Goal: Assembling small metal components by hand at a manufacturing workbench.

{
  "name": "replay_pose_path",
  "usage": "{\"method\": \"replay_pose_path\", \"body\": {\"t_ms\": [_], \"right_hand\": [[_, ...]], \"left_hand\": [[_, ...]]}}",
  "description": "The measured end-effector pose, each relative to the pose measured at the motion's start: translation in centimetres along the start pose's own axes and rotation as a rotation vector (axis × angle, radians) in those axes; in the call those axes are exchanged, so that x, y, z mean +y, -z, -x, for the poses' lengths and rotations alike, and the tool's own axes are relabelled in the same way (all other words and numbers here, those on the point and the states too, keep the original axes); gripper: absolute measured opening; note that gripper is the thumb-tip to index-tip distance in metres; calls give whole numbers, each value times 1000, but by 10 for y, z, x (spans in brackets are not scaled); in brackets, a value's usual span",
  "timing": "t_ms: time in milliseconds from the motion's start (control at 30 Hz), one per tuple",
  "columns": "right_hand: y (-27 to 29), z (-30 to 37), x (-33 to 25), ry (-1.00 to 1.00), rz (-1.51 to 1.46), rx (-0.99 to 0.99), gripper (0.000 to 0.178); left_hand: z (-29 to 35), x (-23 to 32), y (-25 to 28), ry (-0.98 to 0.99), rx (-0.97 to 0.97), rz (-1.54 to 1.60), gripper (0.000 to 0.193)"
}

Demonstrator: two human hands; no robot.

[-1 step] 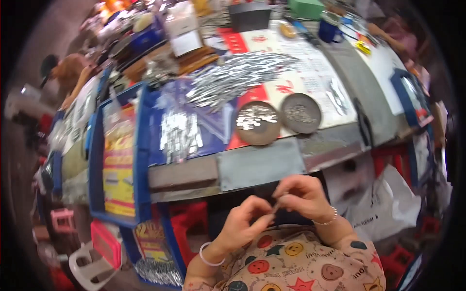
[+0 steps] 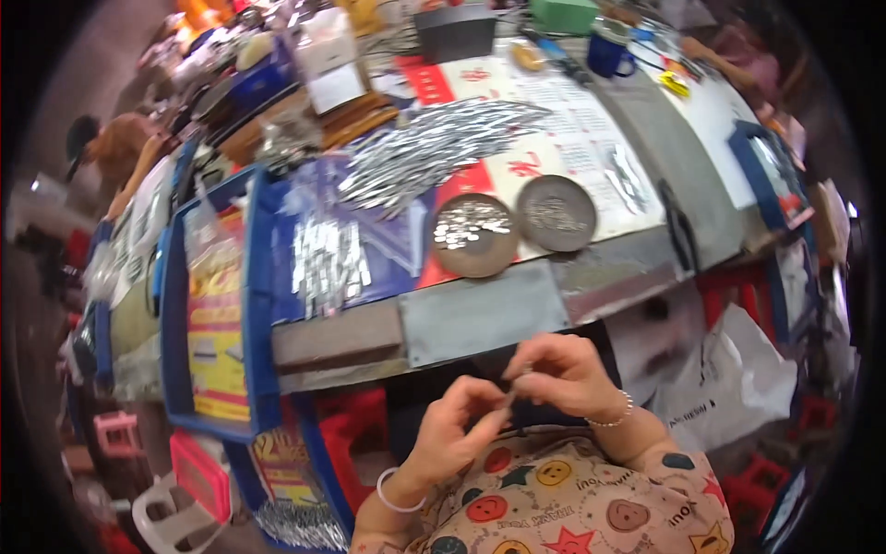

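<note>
My left hand (image 2: 459, 427) and my right hand (image 2: 565, 377) meet in front of the bench's near edge, above my lap. Both are closed in a pinch on one small, thin piece (image 2: 508, 398), which looks metallic; the fingers mostly hide it and its kind cannot be made out. Beyond them on the bench are two round shallow dishes. In the left dish (image 2: 474, 257) lie shiny small pieces, and the right dish (image 2: 557, 231) holds finer, duller ones. A large heap of slim silvery strips (image 2: 434, 152) is behind the dishes, with a smaller pile (image 2: 329, 263) to the left.
A grey plate (image 2: 484, 314) lies along the bench's near edge. At the left stands a blue crate (image 2: 261, 314); a lower bin holds silvery strips (image 2: 300, 522). A blue mug (image 2: 609, 51) sits far right, and a white bag (image 2: 729, 379) hangs below. Other people are at both sides.
The whole view has shifted a little, so the bench and its things appear slightly farther left. Both hands stay pinched on the small piece.
</note>
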State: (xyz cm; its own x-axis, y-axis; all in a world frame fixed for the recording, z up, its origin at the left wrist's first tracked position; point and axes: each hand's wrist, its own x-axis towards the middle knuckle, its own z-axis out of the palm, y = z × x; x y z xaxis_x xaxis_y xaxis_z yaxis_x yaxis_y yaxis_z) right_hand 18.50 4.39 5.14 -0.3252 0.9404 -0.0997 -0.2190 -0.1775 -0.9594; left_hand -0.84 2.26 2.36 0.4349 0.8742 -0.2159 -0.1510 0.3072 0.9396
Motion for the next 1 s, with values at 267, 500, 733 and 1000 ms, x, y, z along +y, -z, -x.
{"method": "replay_pose_path", "body": {"t_ms": [267, 500, 733, 1000], "right_hand": [[8, -8, -11, 244, 595, -113, 11], [111, -69, -21, 403, 1369, 426, 15], [140, -99, -12, 149, 1657, 304, 12], [153, -107, -17, 225, 1560, 227, 8]], "left_hand": [[6, -14, -13, -61, 105, -18, 17], [18, -24, -13, 77, 14, 173, 17], [16, -20, -14, 81, 5, 248, 19], [7, -12, -18, 94, -13, 378, 20]]}}
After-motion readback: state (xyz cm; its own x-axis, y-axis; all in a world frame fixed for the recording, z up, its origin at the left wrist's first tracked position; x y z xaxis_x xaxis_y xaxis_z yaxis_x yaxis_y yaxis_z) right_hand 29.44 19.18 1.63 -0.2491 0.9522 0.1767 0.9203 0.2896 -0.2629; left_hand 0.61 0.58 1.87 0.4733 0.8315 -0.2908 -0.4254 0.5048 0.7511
